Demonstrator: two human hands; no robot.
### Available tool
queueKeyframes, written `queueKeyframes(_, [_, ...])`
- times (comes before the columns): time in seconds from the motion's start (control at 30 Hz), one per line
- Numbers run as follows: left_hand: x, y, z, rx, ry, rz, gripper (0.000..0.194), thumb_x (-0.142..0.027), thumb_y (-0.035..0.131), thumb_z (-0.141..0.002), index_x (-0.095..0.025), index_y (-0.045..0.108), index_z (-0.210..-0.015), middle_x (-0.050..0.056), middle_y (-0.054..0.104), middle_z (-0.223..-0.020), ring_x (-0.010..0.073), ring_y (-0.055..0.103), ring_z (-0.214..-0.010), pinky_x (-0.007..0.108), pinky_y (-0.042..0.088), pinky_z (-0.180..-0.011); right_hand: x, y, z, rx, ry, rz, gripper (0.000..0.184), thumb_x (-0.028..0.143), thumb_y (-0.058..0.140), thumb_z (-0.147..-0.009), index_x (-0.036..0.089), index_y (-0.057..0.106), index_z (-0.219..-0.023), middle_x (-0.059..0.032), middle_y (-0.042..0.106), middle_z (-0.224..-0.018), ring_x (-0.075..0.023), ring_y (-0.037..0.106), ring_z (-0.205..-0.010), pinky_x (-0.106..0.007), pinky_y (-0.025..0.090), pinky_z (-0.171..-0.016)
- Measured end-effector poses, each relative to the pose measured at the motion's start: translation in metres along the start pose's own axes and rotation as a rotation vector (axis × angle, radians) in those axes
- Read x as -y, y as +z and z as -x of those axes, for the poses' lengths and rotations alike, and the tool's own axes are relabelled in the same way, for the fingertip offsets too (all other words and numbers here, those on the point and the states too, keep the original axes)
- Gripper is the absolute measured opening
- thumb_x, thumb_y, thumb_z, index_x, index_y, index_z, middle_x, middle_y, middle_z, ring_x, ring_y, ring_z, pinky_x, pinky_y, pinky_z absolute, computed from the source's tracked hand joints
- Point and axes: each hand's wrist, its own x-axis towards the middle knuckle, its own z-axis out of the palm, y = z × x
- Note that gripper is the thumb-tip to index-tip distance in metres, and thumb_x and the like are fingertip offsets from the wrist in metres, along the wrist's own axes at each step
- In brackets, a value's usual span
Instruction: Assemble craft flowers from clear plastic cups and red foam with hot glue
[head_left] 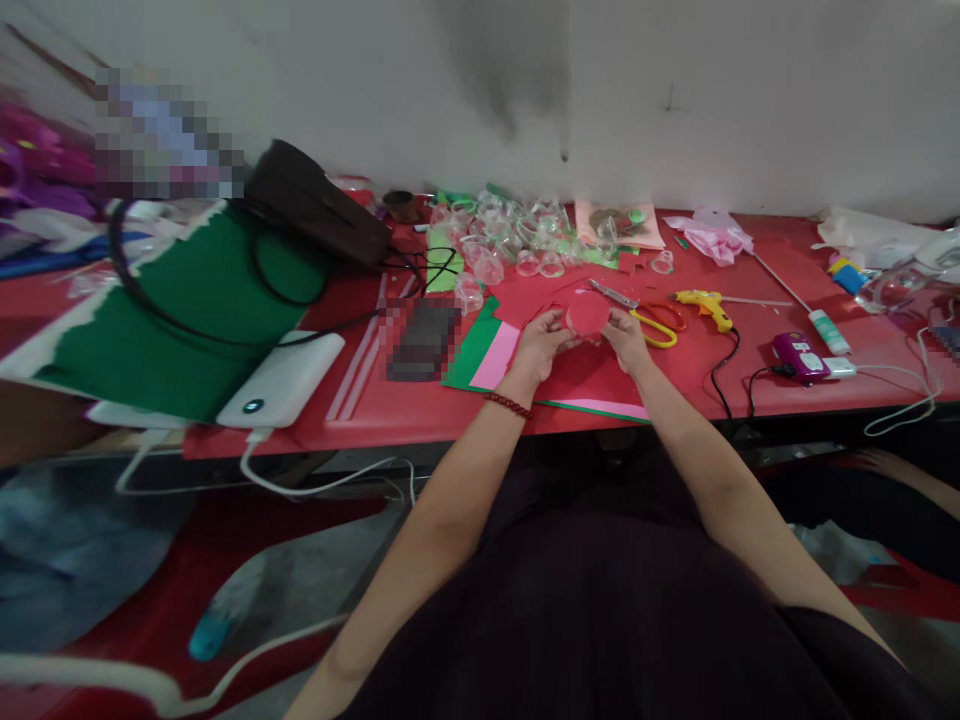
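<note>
My left hand [541, 342] and my right hand [624, 338] together hold a small round red paper piece [587, 313] above the red table [390, 410]. Fingers of both hands are closed on its edges. Under the hands lie stacked paper sheets, red [592, 375] on top of pink [496, 356] and green [472, 350]. Scissors with orange and yellow handles [652, 322] lie just right of my right hand. A bead bracelet sits on my left wrist.
A yellow glue gun [703, 306] and a purple device [799, 356] with cords lie to the right. Several clear plastic cups [502, 240] crowd the back. A white power bank [281, 382], green felt [195, 300] and a brown bag [315, 205] sit at left.
</note>
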Motion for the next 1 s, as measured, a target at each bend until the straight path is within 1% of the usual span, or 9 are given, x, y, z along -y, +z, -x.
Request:
queueKeyframes(0.13, [0.002, 0.003, 0.001, 0.006, 0.038, -0.015, 0.061, -0.021, 0.101, -0.047, -0.019, 0.071, -0.1, 0.003, 0.081, -0.094, 0.0258, 0.078, -0.101, 0.042, 0.065, -0.095, 0.0, 0.001, 0.0, 0.018, 0.0, 0.018, 0.028, 0.042, 0.081, -0.074, 0.024, 0.059, -0.076, 0.0063, 0.061, -0.064, -0.0111, 0.056, -0.058, -0.024, 0.049, -0.058])
queueKeyframes(0.23, [0.003, 0.005, 0.003, 0.029, 0.066, -0.064, 0.064, -0.026, 0.103, -0.043, -0.017, 0.073, -0.098, 0.007, 0.082, -0.099, 0.0298, 0.078, -0.106, 0.045, 0.065, -0.097, 0.0, 0.002, -0.001, 0.01, 0.019, 0.073, 0.021, 0.037, 0.076, -0.075, 0.024, 0.06, -0.076, 0.0062, 0.06, -0.062, -0.0111, 0.054, -0.057, -0.024, 0.046, -0.058])
queueKeyframes(0.33, [0.003, 0.005, 0.003, 0.033, 0.146, -0.116, 0.063, -0.026, 0.102, -0.044, -0.017, 0.074, -0.099, 0.007, 0.083, -0.101, 0.0286, 0.077, -0.106, 0.044, 0.063, -0.1, 0.001, 0.003, 0.0, 0.01, 0.029, 0.126, 0.018, 0.034, 0.074, -0.076, 0.024, 0.059, -0.075, 0.0062, 0.059, -0.06, -0.0108, 0.052, -0.055, -0.024, 0.043, -0.058])
queueKeyframes(0.43, [0.003, 0.004, 0.0, 0.003, 0.224, -0.112, 0.059, -0.027, 0.099, -0.047, -0.02, 0.073, -0.098, 0.006, 0.082, -0.102, 0.026, 0.077, -0.106, 0.041, 0.061, -0.101, 0.002, 0.002, 0.0, 0.005, 0.043, 0.15, 0.02, 0.035, 0.074, -0.078, 0.024, 0.057, -0.075, 0.0066, 0.056, -0.06, -0.0106, 0.051, -0.055, -0.023, 0.041, -0.056])
queueKeyframes(0.57, [0.003, 0.004, 0.0, 0.03, 0.198, -0.103, 0.057, -0.028, 0.098, -0.047, -0.019, 0.073, -0.096, 0.007, 0.082, -0.098, 0.0295, 0.077, -0.109, 0.044, 0.062, -0.099, 0.004, 0.002, 0.0, -0.017, 0.036, 0.151, 0.02, 0.038, 0.071, -0.081, 0.024, 0.056, -0.077, 0.0069, 0.056, -0.062, -0.0108, 0.052, -0.056, -0.023, 0.041, -0.057])
queueKeyframes(0.67, [0.002, 0.005, 0.002, 0.053, 0.171, -0.107, 0.059, -0.025, 0.099, -0.043, -0.018, 0.074, -0.096, 0.008, 0.082, -0.097, 0.0318, 0.076, -0.112, 0.044, 0.063, -0.098, 0.005, 0.004, 0.0, -0.01, 0.041, 0.188, 0.017, 0.035, 0.067, -0.083, 0.024, 0.058, -0.075, 0.0068, 0.057, -0.059, -0.011, 0.051, -0.055, -0.023, 0.041, -0.057])
queueKeyframes(0.77, [0.001, 0.005, 0.003, 0.002, 0.152, -0.085, 0.061, -0.021, 0.097, -0.043, -0.018, 0.074, -0.099, 0.007, 0.081, -0.095, 0.0291, 0.077, -0.108, 0.039, 0.063, -0.094, 0.006, 0.007, 0.0, -0.004, 0.048, 0.231, 0.013, 0.03, 0.065, -0.083, 0.023, 0.059, -0.073, 0.007, 0.056, -0.057, -0.011, 0.05, -0.053, -0.023, 0.041, -0.056])
queueKeyframes(0.87, [0.001, 0.003, 0.002, -0.058, 0.156, -0.05, 0.054, -0.023, 0.094, -0.049, -0.02, 0.073, -0.098, 0.005, 0.079, -0.092, 0.0257, 0.077, -0.104, 0.034, 0.063, -0.089, 0.008, 0.009, 0.001, -0.015, 0.07, 0.228, 0.014, 0.029, 0.064, -0.084, 0.023, 0.058, -0.072, 0.0074, 0.055, -0.055, -0.0108, 0.05, -0.052, -0.022, 0.041, -0.056])
queueKeyframes(1.0, [0.002, 0.003, -0.001, -0.064, 0.184, -0.062, 0.049, -0.026, 0.096, -0.049, -0.019, 0.072, -0.091, 0.003, 0.077, -0.086, 0.0222, 0.076, -0.097, 0.03, 0.062, -0.085, 0.01, 0.01, 0.003, -0.038, 0.048, 0.209, 0.016, 0.031, 0.064, -0.085, 0.024, 0.057, -0.073, 0.0073, 0.056, -0.059, -0.0113, 0.051, -0.054, -0.023, 0.043, -0.057])
